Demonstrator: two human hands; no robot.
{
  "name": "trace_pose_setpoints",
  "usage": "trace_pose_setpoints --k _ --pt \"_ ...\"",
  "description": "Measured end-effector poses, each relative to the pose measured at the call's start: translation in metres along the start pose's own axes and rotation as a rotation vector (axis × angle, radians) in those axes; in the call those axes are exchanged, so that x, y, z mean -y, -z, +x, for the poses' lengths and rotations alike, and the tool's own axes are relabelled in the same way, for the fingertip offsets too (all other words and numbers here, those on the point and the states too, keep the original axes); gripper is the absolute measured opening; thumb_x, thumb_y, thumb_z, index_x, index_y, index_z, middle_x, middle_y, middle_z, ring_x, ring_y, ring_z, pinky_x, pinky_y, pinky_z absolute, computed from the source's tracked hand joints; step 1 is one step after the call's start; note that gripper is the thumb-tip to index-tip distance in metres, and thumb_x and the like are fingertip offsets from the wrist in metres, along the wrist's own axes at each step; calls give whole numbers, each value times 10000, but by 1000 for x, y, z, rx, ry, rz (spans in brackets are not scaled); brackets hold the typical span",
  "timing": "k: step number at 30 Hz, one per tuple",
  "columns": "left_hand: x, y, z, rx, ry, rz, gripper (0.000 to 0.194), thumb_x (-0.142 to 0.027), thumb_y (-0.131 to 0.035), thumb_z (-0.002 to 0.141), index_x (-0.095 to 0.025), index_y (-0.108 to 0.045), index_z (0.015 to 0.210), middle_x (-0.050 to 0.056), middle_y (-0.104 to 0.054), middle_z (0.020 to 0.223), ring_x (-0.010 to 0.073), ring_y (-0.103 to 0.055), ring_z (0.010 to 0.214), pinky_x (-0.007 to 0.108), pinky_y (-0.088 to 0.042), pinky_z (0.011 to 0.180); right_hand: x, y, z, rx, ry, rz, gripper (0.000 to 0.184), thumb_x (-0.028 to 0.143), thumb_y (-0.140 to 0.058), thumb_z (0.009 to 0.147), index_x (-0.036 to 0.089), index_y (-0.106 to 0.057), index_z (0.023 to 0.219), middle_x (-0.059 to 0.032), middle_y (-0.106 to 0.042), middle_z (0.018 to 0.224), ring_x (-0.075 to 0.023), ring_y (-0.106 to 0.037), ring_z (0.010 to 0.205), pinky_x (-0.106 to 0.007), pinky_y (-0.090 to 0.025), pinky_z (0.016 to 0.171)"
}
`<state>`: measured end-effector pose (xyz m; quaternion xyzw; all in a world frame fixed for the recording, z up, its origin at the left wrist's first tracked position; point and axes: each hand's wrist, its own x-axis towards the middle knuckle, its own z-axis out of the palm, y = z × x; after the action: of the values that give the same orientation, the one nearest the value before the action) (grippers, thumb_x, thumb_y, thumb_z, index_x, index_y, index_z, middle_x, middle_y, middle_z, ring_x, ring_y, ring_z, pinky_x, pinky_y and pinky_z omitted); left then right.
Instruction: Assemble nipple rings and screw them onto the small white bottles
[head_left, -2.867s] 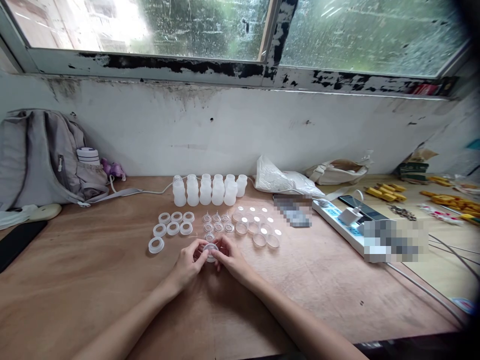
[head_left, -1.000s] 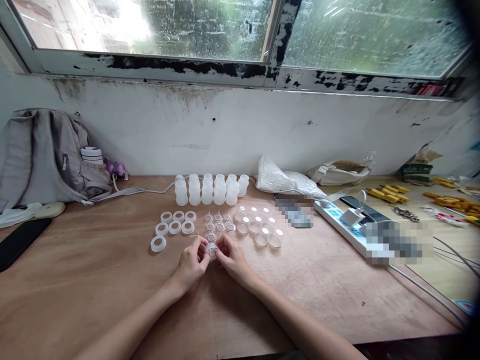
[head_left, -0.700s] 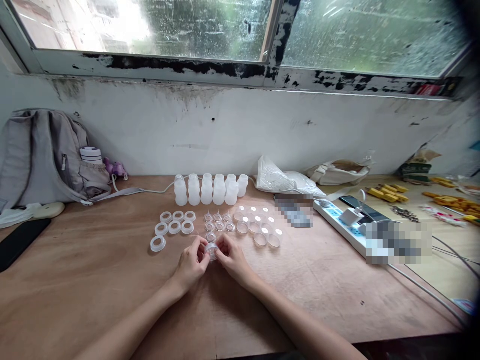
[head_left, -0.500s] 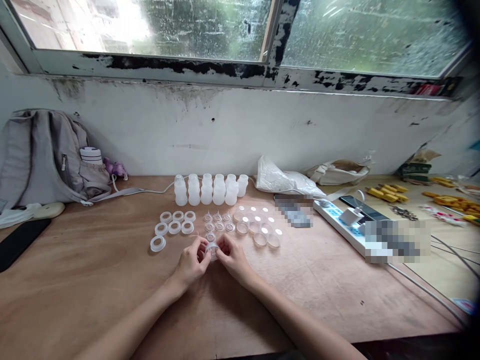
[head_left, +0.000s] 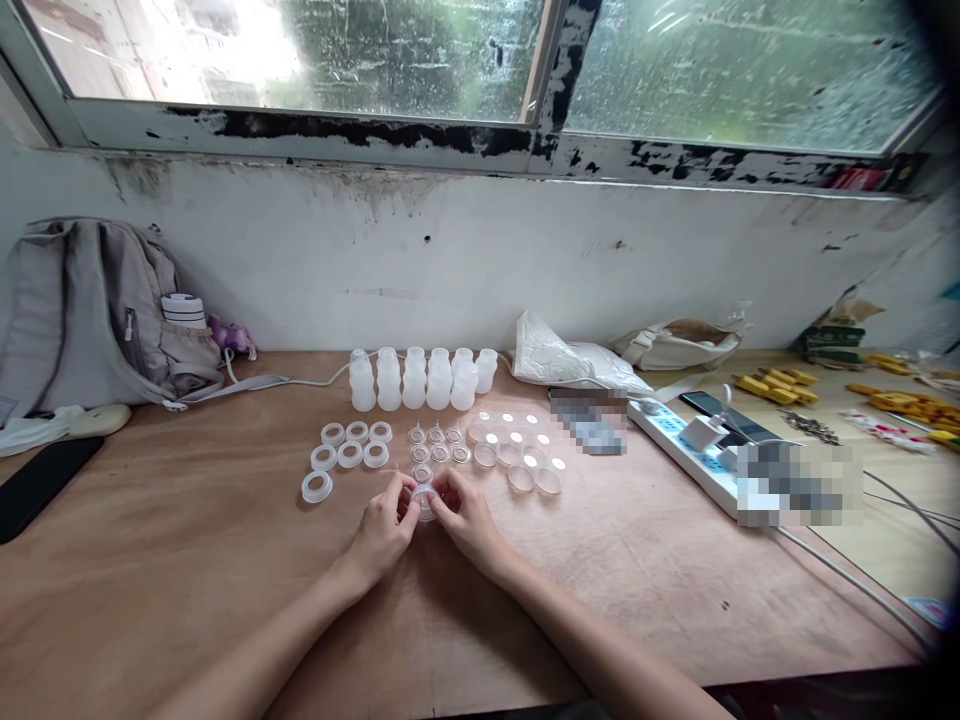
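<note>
My left hand [head_left: 384, 530] and my right hand [head_left: 466, 518] meet over the wooden table [head_left: 187, 570], fingers pinched together on one small translucent plastic part [head_left: 424, 497]. Just beyond my fingertips lie rows of loose pieces: white rings [head_left: 346, 455] to the left, small clear nipple-like pieces [head_left: 435, 445] in the middle and clear round caps [head_left: 517, 455] to the right. Behind them stands a row of small white bottles [head_left: 416, 380].
A grey backpack [head_left: 90, 315] leans on the wall at the left, with a black flat object [head_left: 37, 480] near the table edge. A white plastic bag [head_left: 562, 362], a power strip [head_left: 690, 450] with cables, and yellow parts [head_left: 772, 385] lie on the right.
Both hands stay on the small translucent part in nearly the same spot; only the fingers shift slightly around it.
</note>
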<state>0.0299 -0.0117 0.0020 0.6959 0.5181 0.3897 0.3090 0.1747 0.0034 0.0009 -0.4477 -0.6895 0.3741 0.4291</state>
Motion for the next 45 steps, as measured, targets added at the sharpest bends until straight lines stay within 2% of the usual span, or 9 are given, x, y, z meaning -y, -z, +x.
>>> trace_pose_setpoints --k 8,12,16,23,28,45 --pt "3 2 0 -26 20 20 32 -221 -418 800 -203 -437 782 -18 -528 686 125 -528 599 208 -378 531 -4 -2 -1 71 1 8 64 227 -497 755 187 -470 795 13 -511 679 -105 -466 565 -221 -381 512" --pt "5 2 0 -19 14 12 41 -231 -417 809 -203 -439 789 -23 -525 671 120 -523 585 204 -381 529 -3 -2 0 86 3 40 63 223 -497 758 186 -456 788 30 -485 636 -96 -448 549 -209 -370 497" --pt "6 1 1 -17 -6 14 48 -231 -416 810 -201 -452 815 -18 -531 679 124 -530 598 205 -387 533 -5 -3 0 71 6 55 70 219 -502 758 190 -439 765 41 -455 613 -88 -420 524 -204 -350 478" --pt "6 -1 1 1 5 17 67 -242 -424 809 -198 -451 851 -5 -545 712 126 -542 610 217 -410 553 -10 -4 0 35 18 41 50 192 -491 744 187 -462 784 25 -496 669 -92 -430 546 -208 -363 500" --pt "5 -1 1 36 4 -25 162 -215 -490 761 -199 -438 914 2 -575 765 126 -563 639 226 -435 597 -7 -1 1 29 5 39 65 161 -490 729 184 -467 785 17 -516 694 -94 -448 557 -210 -369 510" --pt "4 -1 2 -6 66 -16 109 -180 -475 732 -209 -427 826 -46 -507 631 116 -500 575 206 -362 543 -4 -2 0 38 9 1 47 176 -496 733 188 -463 763 40 -471 611 -94 -424 532 -205 -343 488"
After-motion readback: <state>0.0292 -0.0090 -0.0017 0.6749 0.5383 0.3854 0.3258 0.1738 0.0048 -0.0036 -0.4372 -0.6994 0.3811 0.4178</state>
